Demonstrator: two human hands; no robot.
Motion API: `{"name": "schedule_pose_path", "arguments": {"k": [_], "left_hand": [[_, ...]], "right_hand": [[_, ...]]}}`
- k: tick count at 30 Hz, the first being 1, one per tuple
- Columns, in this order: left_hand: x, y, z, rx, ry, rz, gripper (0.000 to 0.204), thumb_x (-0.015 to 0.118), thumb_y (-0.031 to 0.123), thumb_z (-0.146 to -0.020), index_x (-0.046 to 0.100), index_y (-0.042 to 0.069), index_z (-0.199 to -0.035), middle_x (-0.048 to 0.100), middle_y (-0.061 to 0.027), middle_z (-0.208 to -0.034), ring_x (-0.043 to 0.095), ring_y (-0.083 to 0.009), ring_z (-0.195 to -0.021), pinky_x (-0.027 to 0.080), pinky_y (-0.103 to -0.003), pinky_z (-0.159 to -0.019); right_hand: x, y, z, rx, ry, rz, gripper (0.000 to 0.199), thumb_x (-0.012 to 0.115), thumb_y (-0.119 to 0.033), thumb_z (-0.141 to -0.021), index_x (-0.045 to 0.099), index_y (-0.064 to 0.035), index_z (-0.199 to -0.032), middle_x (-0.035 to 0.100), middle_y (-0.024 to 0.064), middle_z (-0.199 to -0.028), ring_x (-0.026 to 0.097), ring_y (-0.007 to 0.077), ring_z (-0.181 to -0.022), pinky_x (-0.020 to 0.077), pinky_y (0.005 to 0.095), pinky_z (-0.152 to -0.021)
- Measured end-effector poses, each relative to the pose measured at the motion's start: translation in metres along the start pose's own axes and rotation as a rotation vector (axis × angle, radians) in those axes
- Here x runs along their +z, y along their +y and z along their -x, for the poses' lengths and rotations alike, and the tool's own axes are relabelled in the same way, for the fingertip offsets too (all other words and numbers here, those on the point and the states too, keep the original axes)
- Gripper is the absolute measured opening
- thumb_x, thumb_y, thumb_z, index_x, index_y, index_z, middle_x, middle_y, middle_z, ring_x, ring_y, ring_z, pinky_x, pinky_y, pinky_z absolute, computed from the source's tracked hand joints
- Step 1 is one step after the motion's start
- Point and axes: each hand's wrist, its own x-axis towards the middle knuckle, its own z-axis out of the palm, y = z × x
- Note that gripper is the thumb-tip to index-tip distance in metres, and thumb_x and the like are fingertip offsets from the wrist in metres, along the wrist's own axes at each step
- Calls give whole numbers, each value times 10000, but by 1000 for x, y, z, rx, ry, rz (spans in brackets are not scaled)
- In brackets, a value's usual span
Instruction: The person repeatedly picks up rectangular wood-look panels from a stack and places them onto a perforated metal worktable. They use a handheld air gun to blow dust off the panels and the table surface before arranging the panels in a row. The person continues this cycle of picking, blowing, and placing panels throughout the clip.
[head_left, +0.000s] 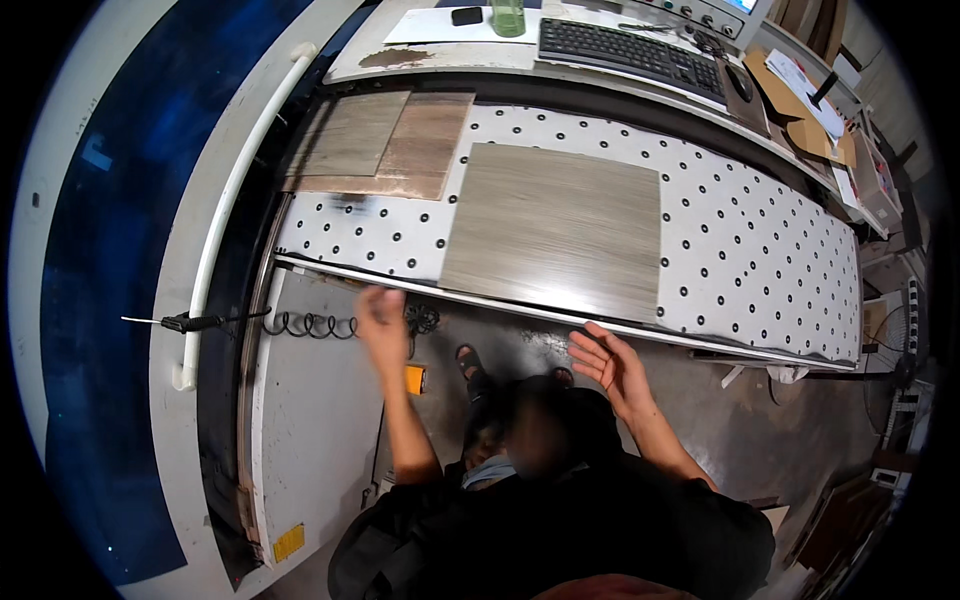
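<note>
Hands (383,318) (612,365) open, empty, grey panel (556,228) just beyond

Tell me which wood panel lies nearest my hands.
The large grey panel, lying alone mid-bed by the near edge; the two smaller brownish panels sit overlapped at the far left corner.

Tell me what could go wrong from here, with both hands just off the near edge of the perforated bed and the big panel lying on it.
1. Both the left hand and right hand are off the wood-grain panel; it lies loose and may shift on the perforated bed.
2. The coiled cable hangs near the left hand and could snag.
</note>
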Motion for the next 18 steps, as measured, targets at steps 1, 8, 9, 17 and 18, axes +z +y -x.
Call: {"name": "schedule_pose_path", "arguments": {"k": [1,8,9,17,18], "left_hand": [[-32,-10,-22,-27,173,-29,550,700,385,-933,544,-24,-1266,556,-191,-1263,516,-310,-1185,401,-416,-1026],[-221,-38,-160,227,907,-626,945,738,487,-875,281,-59,-1496,390,-266,-1472,409,-405,-1351,345,-501,-1135],[-228,-41,-176,210,827,-526,926,729,476,-884,288,-64,-1493,438,-268,-1439,471,-402,-1296,403,-488,-1086],[-157,-8,-179,303,175,318,508,540,26,-919,412,0,-1410,614,-176,-1228,542,-266,-1168,438,-412,-994],[-129,7,-162,345,-28,424,536,550,69,-924,389,-6,-1430,577,-188,-1279,484,-294,-1232,389,-441,-1034]], "right_hand": [[17,4,-5,-26,-12,90,484,476,-284,-1047,475,37,-1408,616,212,-1314,654,258,-1149,551,341,-943],[151,34,-64,-13,-234,446,380,493,-215,-1058,557,22,-1349,686,144,-1178,663,158,-1029,528,276,-898],[165,39,-74,-86,-301,521,358,515,-190,-1049,569,13,-1338,692,119,-1159,651,138,-1020,520,272,-892],[278,46,-97,-532,-348,1252,807,721,-154,-823,324,-60,-1520,424,224,-1498,428,367,-1382,374,438,-1133],[287,50,-99,-606,-372,1259,920,737,-169,-799,232,-57,-1560,328,236,-1564,337,397,-1442,331,461,-1166]]}}
